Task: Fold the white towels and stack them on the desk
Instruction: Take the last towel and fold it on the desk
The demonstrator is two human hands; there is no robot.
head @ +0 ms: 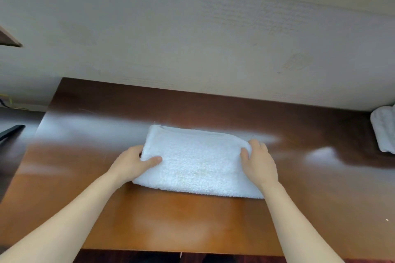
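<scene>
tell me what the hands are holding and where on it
The folded white towel, lying on the desk. The left hand grips its left end, thumb on top; the right hand grips its right end near the far corner.

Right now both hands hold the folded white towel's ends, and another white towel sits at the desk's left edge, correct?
No. The head view shows the other white towel at the right edge of the desk, not left. The left hand and right hand hold the folded white towel by its ends.
</scene>
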